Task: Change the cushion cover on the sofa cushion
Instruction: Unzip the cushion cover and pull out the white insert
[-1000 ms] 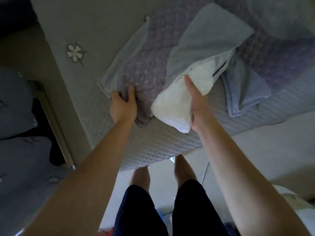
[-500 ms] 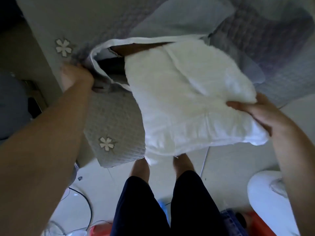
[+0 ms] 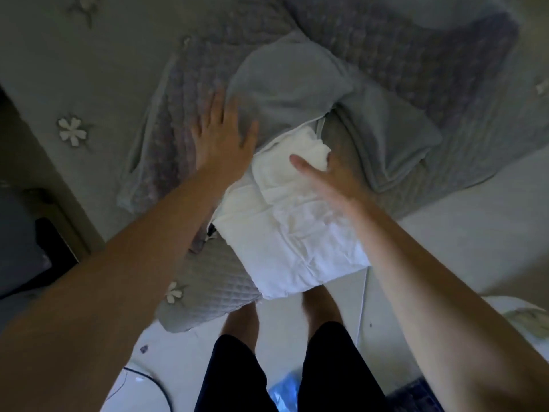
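Nowhere is any brand, label or writing legible. One white cushion insert (image 3: 285, 233) lies at the front edge of the quilted sofa cover (image 3: 208, 304), its far end tucked into the mouth of one grey cushion cover (image 3: 285, 84). Both hands are released: the left hand (image 3: 222, 135) lies flat with fingers spread on the grey cover, the right hand (image 3: 329, 176) rests open on the insert. Two white flower motifs (image 3: 72, 131) show clearly on the quilting.
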`<state>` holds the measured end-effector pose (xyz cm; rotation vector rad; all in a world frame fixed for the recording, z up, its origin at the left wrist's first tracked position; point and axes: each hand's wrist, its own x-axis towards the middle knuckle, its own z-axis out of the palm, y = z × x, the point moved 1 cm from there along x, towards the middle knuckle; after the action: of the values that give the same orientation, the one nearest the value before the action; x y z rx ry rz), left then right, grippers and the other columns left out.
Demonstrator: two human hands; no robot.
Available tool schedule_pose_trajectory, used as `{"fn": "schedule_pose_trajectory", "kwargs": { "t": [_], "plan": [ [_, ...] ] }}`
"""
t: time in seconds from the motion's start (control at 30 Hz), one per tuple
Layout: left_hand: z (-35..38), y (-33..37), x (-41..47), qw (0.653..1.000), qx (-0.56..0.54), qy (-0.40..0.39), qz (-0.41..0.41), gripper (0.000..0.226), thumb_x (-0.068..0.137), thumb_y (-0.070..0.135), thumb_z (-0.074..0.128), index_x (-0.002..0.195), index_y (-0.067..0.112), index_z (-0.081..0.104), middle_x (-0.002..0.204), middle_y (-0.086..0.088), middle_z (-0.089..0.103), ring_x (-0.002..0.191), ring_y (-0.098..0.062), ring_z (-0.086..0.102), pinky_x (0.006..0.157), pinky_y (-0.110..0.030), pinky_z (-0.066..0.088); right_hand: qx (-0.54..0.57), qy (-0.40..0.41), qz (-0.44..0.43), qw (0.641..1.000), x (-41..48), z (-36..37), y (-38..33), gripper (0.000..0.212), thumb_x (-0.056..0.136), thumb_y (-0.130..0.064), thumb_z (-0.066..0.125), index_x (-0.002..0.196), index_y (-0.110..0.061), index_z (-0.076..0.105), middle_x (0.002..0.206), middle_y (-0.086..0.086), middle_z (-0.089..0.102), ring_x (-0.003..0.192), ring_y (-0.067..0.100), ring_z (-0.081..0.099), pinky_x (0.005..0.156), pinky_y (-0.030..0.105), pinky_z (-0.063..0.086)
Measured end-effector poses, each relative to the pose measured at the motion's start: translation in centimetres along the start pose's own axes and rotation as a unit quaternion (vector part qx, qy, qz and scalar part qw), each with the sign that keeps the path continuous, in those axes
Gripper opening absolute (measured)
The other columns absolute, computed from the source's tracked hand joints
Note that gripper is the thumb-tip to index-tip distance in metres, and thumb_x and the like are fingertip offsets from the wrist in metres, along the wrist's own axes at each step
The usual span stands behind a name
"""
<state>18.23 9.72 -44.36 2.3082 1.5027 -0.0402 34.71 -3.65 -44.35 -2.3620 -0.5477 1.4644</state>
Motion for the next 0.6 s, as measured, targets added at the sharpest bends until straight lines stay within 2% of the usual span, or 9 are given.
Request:
{"fn": "schedule_pose_trajectory", "kwargs": {
  "t": [0.07, 0.13, 0.2, 0.3, 0.37, 0.43, 0.5, 0.57, 0.6],
  "plan": [
    [0.7, 0.8, 3.4, 0.999, 0.029, -0.016, 0.032, 0.066, 0.100, 0.047, 0.034, 0.153, 0.011, 0.022, 0.162, -0.012, 0.015, 0.150, -0.028, 0.010, 0.118, -0.054, 0.012, 0.036, -0.006, 0.012, 0.999, 0.7, 0.0, -0.3, 0.100, 0.053, -0.079, 0.077, 0.132, -0.023, 0.054, 0.132, -0.005, 0.060, 0.114, 0.014, 0.061, 0.096, 0.032, 0.051],
    [1.3, 1.6, 6.7, 0.997, 0.053, -0.030, 0.050, 0.068, 0.099, 0.049, 0.033, 0.154, 0.013, 0.017, 0.163, -0.009, 0.010, 0.150, -0.026, 0.005, 0.117, -0.057, 0.009, -0.019, -0.017, -0.015, 1.000, 0.5, -0.6, -0.4, 0.090, 0.062, -0.059, 0.085, 0.135, -0.017, 0.053, 0.130, -0.002, 0.060, 0.118, 0.018, 0.058, 0.100, 0.028, 0.046],
    [1.7, 2.5, 9.3, 0.997, 0.046, -0.043, 0.046, 0.074, 0.097, 0.056, 0.035, 0.155, 0.018, 0.010, 0.164, -0.006, 0.005, 0.151, -0.025, 0.001, 0.117, -0.061, 0.005, -0.024, -0.064, -0.040, 0.997, 0.2, -1.5, 0.7, 0.076, 0.070, -0.040, 0.087, 0.135, -0.021, 0.053, 0.115, -0.010, 0.057, 0.111, 0.009, 0.054, 0.091, 0.019, 0.040],
    [2.7, 2.5, 11.2, 0.994, -0.017, -0.109, 0.009, 0.093, 0.087, 0.071, 0.043, 0.156, 0.025, 0.001, 0.163, -0.006, 0.010, 0.150, -0.027, 0.007, 0.115, -0.062, 0.005, 0.023, -0.109, -0.065, 0.992, -0.3, -3.3, 2.7, 0.062, 0.069, -0.029, 0.089, 0.123, -0.035, 0.061, 0.104, -0.026, 0.061, 0.102, -0.003, 0.059, 0.076, 0.007, 0.043],
    [3.0, 1.9, 10.8, 0.989, -0.003, -0.147, 0.004, 0.099, 0.080, 0.076, 0.050, 0.155, 0.025, 0.012, 0.158, -0.011, 0.026, 0.144, -0.033, 0.025, 0.115, -0.058, 0.017, 0.030, -0.104, -0.063, 0.992, -0.3, -3.7, 3.3, 0.057, 0.066, -0.034, 0.090, 0.118, -0.033, 0.065, 0.101, -0.025, 0.065, 0.094, -0.010, 0.058, 0.072, 0.007, 0.043],
    [2.6, 1.0, 9.9, 0.988, 0.057, -0.135, 0.040, 0.081, 0.081, 0.075, 0.050, 0.146, 0.026, 0.039, 0.141, -0.012, 0.051, 0.130, -0.034, 0.046, 0.107, -0.051, 0.031, 0.029, -0.106, -0.060, 0.992, -0.5, -3.6, 3.2, 0.055, 0.064, -0.037, 0.091, 0.114, -0.030, 0.067, 0.100, -0.023, 0.068, 0.092, -0.009, 0.060, 0.077, 0.012, 0.046],
    [1.2, -1.2, 9.3, 0.993, 0.082, -0.073, 0.044, 0.061, 0.087, 0.069, 0.047, 0.131, 0.028, 0.056, 0.122, -0.014, 0.063, 0.113, -0.036, 0.058, 0.094, -0.046, 0.041, 0.038, -0.089, -0.057, 0.994, -0.5, -3.6, 3.1, 0.045, 0.066, -0.034, 0.091, 0.105, -0.027, 0.070, 0.095, -0.018, 0.071, 0.088, -0.005, 0.065, 0.075, 0.013, 0.049],
    [-1.4, -5.3, 9.2, 0.995, 0.099, 0.001, -0.022, 0.049, 0.093, 0.058, 0.045, 0.121, 0.022, 0.064, 0.114, -0.020, 0.066, 0.103, -0.042, 0.062, 0.085, -0.046, 0.047, 0.072, -0.057, -0.033, 0.995, -0.8, -4.7, 3.1, 0.030, 0.069, -0.029, 0.089, 0.089, -0.029, 0.066, 0.086, -0.018, 0.068, 0.074, -0.007, 0.063, 0.062, 0.008, 0.048],
    [-3.1, -7.7, 9.4, 0.990, 0.117, 0.029, -0.070, 0.043, 0.095, 0.050, 0.045, 0.116, 0.018, 0.067, 0.111, -0.023, 0.066, 0.100, -0.045, 0.062, 0.084, -0.046, 0.049, 0.077, -0.041, -0.022, 0.996, -0.9, -5.5, 3.2, 0.030, 0.071, -0.028, 0.088, 0.086, -0.031, 0.062, 0.087, -0.018, 0.065, 0.071, -0.008, 0.059, 0.059, 0.010, 0.046]
  ]
}}
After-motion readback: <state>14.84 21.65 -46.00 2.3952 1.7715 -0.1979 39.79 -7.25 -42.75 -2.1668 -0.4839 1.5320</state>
